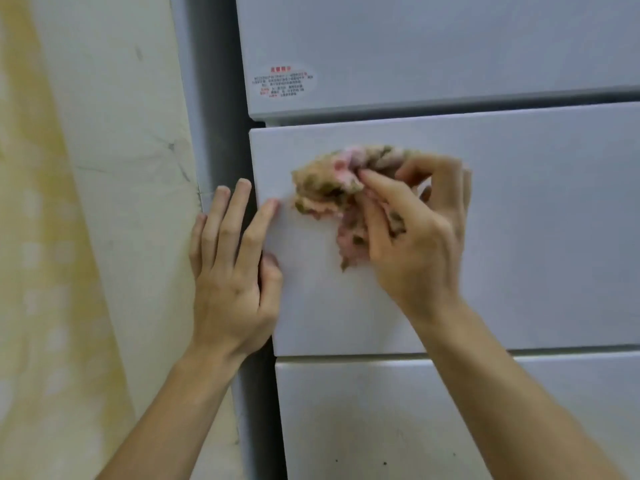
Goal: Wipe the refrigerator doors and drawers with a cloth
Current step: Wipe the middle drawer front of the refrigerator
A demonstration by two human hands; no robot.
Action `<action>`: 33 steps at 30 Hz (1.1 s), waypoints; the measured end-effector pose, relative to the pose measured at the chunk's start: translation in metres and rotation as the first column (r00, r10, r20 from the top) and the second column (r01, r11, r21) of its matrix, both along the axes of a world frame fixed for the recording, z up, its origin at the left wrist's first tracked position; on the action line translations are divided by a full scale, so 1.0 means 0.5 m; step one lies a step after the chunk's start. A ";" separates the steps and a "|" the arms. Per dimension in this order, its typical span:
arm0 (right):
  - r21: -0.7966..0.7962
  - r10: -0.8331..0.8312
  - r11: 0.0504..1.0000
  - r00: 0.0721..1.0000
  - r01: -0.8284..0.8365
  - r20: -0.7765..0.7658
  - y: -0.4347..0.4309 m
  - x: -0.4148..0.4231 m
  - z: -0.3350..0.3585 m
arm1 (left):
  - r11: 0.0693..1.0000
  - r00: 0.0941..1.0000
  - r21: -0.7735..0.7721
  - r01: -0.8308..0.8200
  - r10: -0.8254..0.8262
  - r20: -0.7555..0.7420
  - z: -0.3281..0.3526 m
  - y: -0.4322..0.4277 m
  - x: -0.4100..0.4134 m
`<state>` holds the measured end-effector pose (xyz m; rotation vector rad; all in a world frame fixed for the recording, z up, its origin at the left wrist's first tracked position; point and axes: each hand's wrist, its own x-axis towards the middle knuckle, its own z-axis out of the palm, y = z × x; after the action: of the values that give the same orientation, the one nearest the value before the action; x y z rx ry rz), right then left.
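Cloth [332, 188] on middle drawer [536, 220]; door [433, 46] above, lower drawer [381, 417] below, wall [104, 168] left.

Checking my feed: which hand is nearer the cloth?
Right. The right hand grips the cloth on the middle drawer; the left hand rests at that drawer's left edge, apart from it.

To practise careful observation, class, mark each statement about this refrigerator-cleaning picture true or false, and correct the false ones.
1. The right hand holds the cloth against the middle drawer. True.
2. The left hand holds a second cloth. False: it holds nothing, its fingers straight at the drawer's left edge.
3. A sticker is on the upper door. True.
4. The cloth is plain blue. False: it is pink and tan.
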<state>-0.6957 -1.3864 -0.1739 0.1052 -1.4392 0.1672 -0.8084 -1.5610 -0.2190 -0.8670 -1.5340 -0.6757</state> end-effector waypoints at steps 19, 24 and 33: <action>0.112 0.000 0.994 0.997 -0.008 0.075 -0.022 -0.021 -0.078 | 0.996 0.999 0.077 -0.035 0.032 0.040 0.003 -0.057 -0.034; -0.086 0.091 0.992 0.993 -0.097 -0.073 -0.103 -0.073 0.081 | 0.996 0.996 0.070 0.056 -0.061 0.072 0.004 -0.064 -0.036; 0.343 0.033 0.929 0.957 -0.136 0.288 -0.095 -0.057 -0.225 | 0.980 0.978 0.082 0.181 -0.188 0.090 -0.003 -0.081 -0.038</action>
<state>-0.7242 -1.4337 -0.2863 0.4627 -1.7371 -0.0155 -0.8273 -1.6014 -0.2207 -0.9405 -1.5165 -0.9152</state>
